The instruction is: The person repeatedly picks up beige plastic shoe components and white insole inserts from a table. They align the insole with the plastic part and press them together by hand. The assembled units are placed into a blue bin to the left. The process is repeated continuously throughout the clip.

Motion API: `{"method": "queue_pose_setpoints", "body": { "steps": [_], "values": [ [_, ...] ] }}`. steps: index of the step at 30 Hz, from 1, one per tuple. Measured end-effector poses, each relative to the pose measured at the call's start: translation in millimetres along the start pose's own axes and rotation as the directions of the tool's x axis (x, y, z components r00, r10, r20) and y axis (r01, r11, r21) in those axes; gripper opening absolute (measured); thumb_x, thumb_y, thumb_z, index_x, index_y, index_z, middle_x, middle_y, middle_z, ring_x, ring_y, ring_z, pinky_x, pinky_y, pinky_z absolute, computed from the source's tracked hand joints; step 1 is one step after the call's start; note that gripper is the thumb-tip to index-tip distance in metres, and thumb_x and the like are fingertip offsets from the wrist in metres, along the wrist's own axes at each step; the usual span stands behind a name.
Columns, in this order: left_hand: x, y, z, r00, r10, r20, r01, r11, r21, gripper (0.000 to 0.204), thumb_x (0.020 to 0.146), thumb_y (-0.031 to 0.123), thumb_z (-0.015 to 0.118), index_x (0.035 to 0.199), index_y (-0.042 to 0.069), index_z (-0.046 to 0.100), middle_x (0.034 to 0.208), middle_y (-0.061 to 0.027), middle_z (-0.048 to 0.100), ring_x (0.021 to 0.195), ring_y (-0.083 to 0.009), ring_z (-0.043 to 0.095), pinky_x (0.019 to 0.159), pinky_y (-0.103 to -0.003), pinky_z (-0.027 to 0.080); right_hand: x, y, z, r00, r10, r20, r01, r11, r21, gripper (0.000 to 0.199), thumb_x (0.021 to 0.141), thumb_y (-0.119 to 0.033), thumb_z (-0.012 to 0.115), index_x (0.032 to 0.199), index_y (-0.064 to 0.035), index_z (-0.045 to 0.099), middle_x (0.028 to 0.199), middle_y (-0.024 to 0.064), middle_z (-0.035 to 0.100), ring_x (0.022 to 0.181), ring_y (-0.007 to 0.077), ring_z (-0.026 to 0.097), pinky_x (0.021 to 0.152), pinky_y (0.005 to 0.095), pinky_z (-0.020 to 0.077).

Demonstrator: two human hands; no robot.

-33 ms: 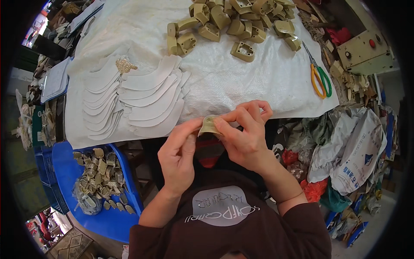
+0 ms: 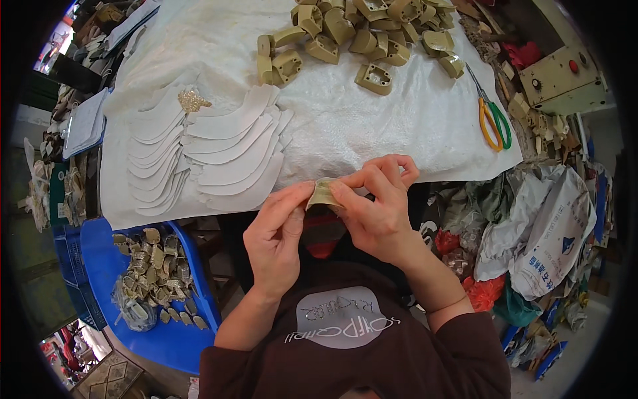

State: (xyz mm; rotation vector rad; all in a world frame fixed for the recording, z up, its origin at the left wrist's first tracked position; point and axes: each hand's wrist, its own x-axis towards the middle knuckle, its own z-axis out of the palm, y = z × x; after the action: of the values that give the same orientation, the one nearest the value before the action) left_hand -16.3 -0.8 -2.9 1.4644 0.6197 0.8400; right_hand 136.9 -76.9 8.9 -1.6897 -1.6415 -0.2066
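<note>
The left hand (image 2: 274,246) and the right hand (image 2: 382,209) are pinching a small tan piece (image 2: 323,194) together, right by the near edge of the counter (image 2: 372,126). Curved pale sheets (image 2: 232,159) are lying to the left, and yellow-and-green scissors (image 2: 484,101) are resting to the right.

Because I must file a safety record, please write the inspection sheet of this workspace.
Surface: white woven-plastic sheet; white curved flat pieces and olive-tan hollow blocks on it.
Job's things: small olive-tan curved piece, between both hands.
Clutter: metal scissors with orange-and-green handles, at sheet's right edge.
Hands: left hand touches piece's left edge; right hand pinches it.
Cables: nothing clearly seen.
Surroundings: blue plastic chair-like support with small olive pieces, left; white printed plastic bag, right.
</note>
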Motion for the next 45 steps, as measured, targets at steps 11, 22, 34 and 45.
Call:
{"method": "queue_pose_setpoints", "body": {
  "steps": [11,22,34,45],
  "values": [
    [7,-13,5,0.929,0.371,-0.001,-0.364,0.911,0.196,0.013,0.082,0.012,0.069,0.088,0.002,0.065,0.077,-0.0049,0.052,0.072,-0.0153,0.047,0.064,-0.024,0.041,-13,3,6,0.997,0.014,0.075,-0.049,0.870,0.491,0.038,0.061,0.001,0.068,0.097,-0.0065,0.061,0.083,0.0035,0.050,0.081,0.0215,0.047,0.079,0.0409,0.0271],
    [7,-4,7,0.826,0.559,0.069,-0.554,0.784,0.281,0.016,0.073,0.014,0.074,0.079,0.006,0.062,0.071,-0.0025,0.051,0.067,-0.0196,0.046,0.059,-0.030,0.038,-6,5,0,0.991,-0.124,0.040,0.095,0.900,0.426,0.038,0.059,-0.005,0.071,0.096,-0.0082,0.061,0.088,0.0007,0.056,0.086,0.0222,0.049,0.080,0.0412,0.0309],
    [8,3,-15,0.809,0.588,0.001,-0.552,0.761,0.341,0.035,0.056,-0.010,0.073,0.083,0.012,0.067,0.079,-0.0026,0.047,0.073,-0.0216,0.045,0.064,-0.031,0.041,-27,-9,-4,0.881,0.362,0.305,-0.455,0.464,0.760,0.027,0.084,-0.018,0.069,0.102,-0.0029,0.057,0.100,0.0081,0.061,0.090,0.0167,0.055,0.085,0.0317,0.0425],
    [-1,3,4,0.761,0.609,0.225,-0.645,0.671,0.365,0.030,0.063,-0.006,0.070,0.088,0.005,0.058,0.090,-0.0088,0.062,0.075,-0.0223,0.061,0.064,-0.031,0.040,-37,-21,-5,0.732,0.540,0.415,-0.386,-0.172,0.906,0.024,0.100,-0.016,0.039,0.109,0.0045,0.048,0.111,0.0206,0.061,0.099,0.0212,0.061,0.086,0.0341,0.0515]
  ]
}}
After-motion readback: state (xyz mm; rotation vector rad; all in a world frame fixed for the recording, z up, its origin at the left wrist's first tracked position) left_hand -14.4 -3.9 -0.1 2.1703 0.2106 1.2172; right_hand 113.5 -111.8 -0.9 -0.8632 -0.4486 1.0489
